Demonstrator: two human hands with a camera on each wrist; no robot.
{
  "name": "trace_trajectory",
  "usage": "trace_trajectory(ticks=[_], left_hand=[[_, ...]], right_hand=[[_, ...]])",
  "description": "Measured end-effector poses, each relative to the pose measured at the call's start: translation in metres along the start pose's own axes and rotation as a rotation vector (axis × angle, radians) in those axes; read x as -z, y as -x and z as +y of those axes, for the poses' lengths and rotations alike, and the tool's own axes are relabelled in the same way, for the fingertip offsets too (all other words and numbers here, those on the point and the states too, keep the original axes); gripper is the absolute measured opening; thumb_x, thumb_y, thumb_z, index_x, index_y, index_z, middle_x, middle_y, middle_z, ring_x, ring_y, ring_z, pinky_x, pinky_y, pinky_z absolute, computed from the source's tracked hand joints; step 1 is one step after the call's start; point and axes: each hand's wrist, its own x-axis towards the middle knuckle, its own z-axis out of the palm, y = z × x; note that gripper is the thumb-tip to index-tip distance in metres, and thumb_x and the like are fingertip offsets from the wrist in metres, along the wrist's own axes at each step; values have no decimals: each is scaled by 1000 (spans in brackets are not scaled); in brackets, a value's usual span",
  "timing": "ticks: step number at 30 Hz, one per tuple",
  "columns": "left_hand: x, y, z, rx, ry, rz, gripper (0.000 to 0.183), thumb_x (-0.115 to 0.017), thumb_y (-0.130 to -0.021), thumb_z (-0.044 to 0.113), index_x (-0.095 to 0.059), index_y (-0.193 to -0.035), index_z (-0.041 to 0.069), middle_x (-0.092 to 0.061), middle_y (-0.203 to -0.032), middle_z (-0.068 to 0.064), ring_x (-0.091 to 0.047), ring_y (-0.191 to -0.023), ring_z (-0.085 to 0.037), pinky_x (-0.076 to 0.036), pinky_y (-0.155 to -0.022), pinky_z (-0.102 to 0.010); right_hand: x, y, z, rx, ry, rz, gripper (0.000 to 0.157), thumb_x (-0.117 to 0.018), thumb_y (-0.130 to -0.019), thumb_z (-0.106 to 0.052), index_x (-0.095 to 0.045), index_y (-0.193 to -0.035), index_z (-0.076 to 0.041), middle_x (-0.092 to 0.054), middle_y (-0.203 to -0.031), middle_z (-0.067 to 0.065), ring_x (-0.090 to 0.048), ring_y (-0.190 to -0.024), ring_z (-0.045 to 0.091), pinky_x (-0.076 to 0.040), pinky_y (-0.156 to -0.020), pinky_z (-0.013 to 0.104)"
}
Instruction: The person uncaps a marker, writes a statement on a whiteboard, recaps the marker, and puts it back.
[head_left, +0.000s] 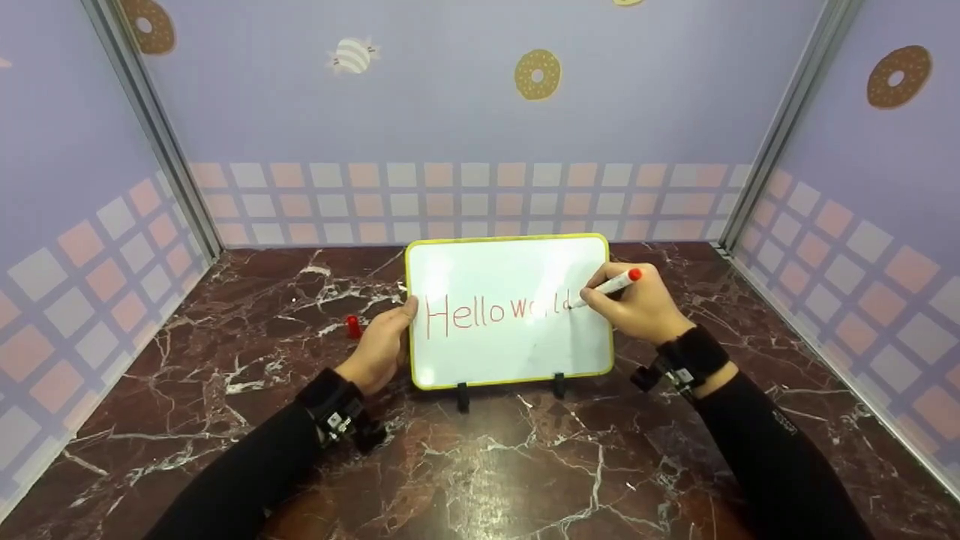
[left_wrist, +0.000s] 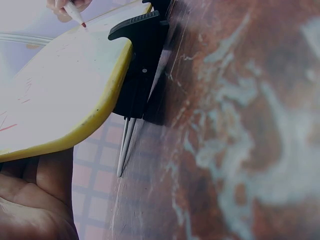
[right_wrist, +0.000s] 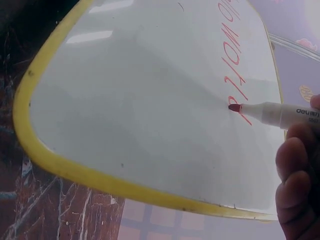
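A small whiteboard [head_left: 510,352] with a yellow rim stands tilted back on a stand with black clips [head_left: 463,396]. Red handwriting [head_left: 465,311] across it reads "Hello World". My left hand [head_left: 379,345] grips the board's left edge, thumb at the front rim and fingers behind, as the left wrist view shows. In my right hand [head_left: 637,304] a white marker [head_left: 616,283] with a red end is pinched between thumb and fingers. The marker's red tip [right_wrist: 235,107] is right at the last letter, "d", in the right wrist view.
A red marker cap [head_left: 353,326] stands on the dark red marbled table [head_left: 225,420], left of the board. Purple patterned wall panels [head_left: 450,112] enclose the table at the back and both sides, with metal posts [head_left: 161,135] at the corners.
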Motion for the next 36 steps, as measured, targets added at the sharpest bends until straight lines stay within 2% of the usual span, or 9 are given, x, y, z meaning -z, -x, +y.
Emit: trace_trajectory(ticks=[9,15,23,31,36], left_hand=[[0,-1,0,-21,14,-7,64,-38,-123,42,-58,-144,-14,-79,-120,-18,-79,-105,-29,-67,-92,-48],[0,-2,0,-23,20,-10,63,-39,-123,43,-59,-143,-13,-79,-122,-18,-79,-106,-29,-67,-94,-50],[0,-1,0,-14,13,-2,65,-39,-123,44,-59,-144,-14,-79,-120,-18,-79,-105,-29,-67,-92,-49],[0,-1,0,-16,-14,0,61,-39,-123,42,-61,-145,-11,-78,-123,-18,-78,-108,-29,-67,-94,-48],[-1,-1,1,1,-4,26,59,-39,-123,40,-62,-139,-12,-79,-116,-16,-79,-105,-27,-67,-92,-45]], right_hand=[[1,-1,-1,-46,4,0,17,-82,-92,8,-76,-81,-3,-65,-66,-1,-50,-50,7,-39,-43,16],[0,-2,-11,-66,7,6,15,-78,-90,16,-73,-80,6,-64,-65,5,-48,-50,3,-38,-43,14],[0,-1,-4,-59,23,4,15,-80,-90,13,-74,-81,2,-65,-65,3,-49,-49,3,-39,-43,15],[6,-1,-35,-73,-24,3,15,-77,-91,14,-73,-80,5,-64,-63,3,-52,-48,2,-45,-42,17],[6,0,-17,-60,6,39,15,-76,-90,16,-73,-81,5,-59,-58,1,-49,-45,3,-39,-42,16]])
